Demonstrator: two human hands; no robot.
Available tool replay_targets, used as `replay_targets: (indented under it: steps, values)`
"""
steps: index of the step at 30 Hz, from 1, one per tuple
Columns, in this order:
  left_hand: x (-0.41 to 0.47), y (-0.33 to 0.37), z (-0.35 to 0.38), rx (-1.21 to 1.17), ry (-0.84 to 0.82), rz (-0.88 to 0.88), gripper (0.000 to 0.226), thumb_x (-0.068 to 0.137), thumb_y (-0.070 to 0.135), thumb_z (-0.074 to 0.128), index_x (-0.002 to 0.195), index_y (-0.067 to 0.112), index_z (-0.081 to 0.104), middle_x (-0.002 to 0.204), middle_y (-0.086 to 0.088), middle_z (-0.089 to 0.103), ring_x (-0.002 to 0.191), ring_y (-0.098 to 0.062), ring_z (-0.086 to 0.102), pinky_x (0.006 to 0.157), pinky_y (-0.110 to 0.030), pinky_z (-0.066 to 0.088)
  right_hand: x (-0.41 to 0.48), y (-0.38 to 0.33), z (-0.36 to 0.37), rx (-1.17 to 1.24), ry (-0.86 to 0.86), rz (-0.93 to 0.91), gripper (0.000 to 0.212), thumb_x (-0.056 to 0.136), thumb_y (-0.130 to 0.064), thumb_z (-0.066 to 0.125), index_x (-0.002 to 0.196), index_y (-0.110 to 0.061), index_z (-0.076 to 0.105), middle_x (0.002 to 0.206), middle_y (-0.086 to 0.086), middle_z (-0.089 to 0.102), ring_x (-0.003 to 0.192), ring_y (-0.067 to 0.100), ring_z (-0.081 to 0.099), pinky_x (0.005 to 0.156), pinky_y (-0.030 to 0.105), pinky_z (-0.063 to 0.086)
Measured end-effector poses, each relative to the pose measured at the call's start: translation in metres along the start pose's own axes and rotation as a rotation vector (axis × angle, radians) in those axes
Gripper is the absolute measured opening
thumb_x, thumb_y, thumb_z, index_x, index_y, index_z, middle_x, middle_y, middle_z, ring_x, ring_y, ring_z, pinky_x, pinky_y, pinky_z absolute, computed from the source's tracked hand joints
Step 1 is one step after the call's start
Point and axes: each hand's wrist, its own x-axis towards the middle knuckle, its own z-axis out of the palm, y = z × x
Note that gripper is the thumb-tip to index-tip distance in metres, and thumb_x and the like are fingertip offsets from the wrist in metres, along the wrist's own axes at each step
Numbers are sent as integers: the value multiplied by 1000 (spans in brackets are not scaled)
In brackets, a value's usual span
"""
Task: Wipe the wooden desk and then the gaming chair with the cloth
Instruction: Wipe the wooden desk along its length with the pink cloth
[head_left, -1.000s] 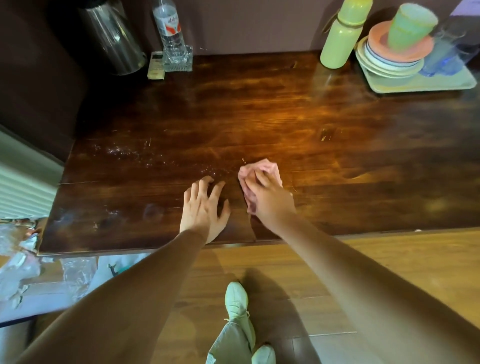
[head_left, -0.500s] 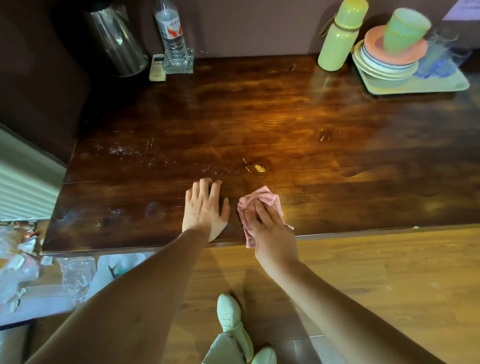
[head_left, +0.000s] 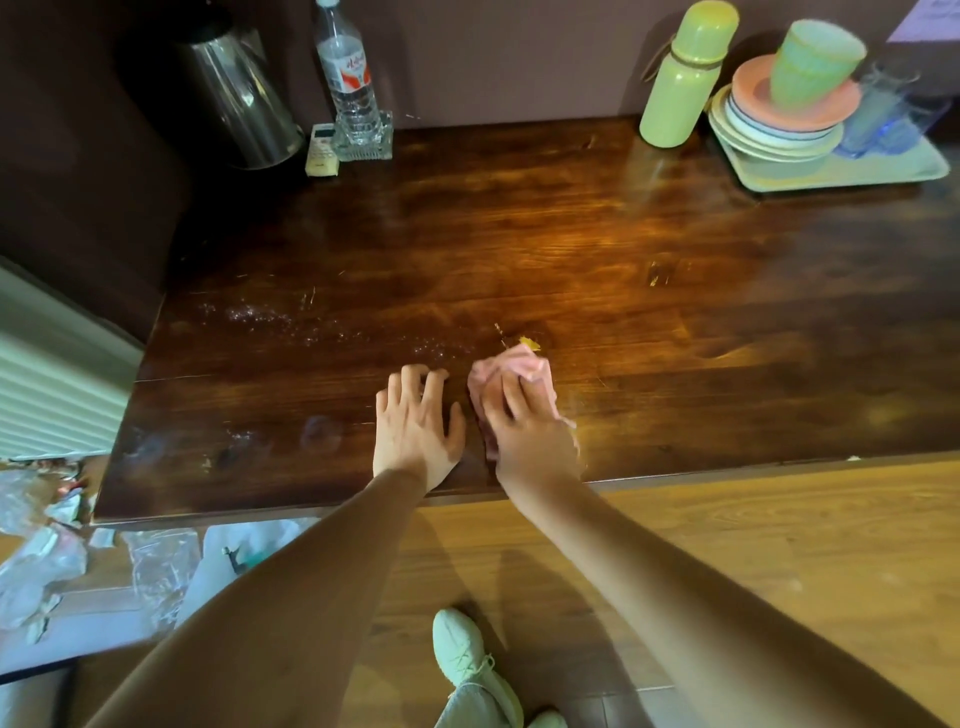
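Observation:
The dark wooden desk (head_left: 571, 249) fills the upper half of the view. My right hand (head_left: 527, 434) presses a pink cloth (head_left: 519, 366) flat on the desk near its front edge, fingers laid over the cloth; the hand is motion-blurred. My left hand (head_left: 415, 426) rests flat on the wood just left of the cloth, fingers spread. A small yellow crumb (head_left: 529, 342) lies right beyond the cloth's far edge. Pale specks and smears (head_left: 270, 317) streak the desk to the left. No gaming chair is in view.
At the back left stand a steel kettle (head_left: 234, 98), a water bottle (head_left: 350, 78) in a glass dish and a small remote (head_left: 322, 150). Back right: a green flask (head_left: 680, 78), a tray (head_left: 841, 169) with stacked plates, a green cup (head_left: 813, 62), glasses. Plastic litter (head_left: 47, 551) lies on the floor.
My right hand drew the cloth back toward the front edge, uncovering the yellow crumb, then pushed it forward again up to the crumb. My left hand stayed in place.

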Motion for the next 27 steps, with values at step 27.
replay_targets:
  steps: [27]
  values:
    - [0,-3,3,-32,12,-7,32,95,37,49,122,22,55,122,1,48,104,-23,49,84,-40,40,14,-4,12,26,114,-86,67,96,-29,59,159,-17,40,164,9,38,152,33,34,121,44,41]
